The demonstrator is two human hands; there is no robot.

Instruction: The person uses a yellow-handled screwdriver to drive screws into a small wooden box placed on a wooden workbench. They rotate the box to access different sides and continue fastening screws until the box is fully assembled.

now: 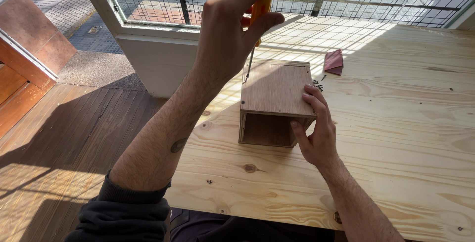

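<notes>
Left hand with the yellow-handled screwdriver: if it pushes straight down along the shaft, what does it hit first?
Most likely the top panel of the open-fronted plywood box, near its left edge, where the yellow-handled screwdriver in the left hand points. Depth is unclear; the tip may already touch it.

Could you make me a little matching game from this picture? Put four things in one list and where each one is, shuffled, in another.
Things:
1. screwdriver
2. wooden box
3. loose screws
4. folded red sheet

Places:
A. lying on the table beyond the box, to its right
B. gripped in the left hand, tip at the box's top left edge
C. in a small heap by the box's far right corner
D. steadied by the right hand, open side toward the person

Pairs: 1-B, 2-D, 3-C, 4-A
</notes>
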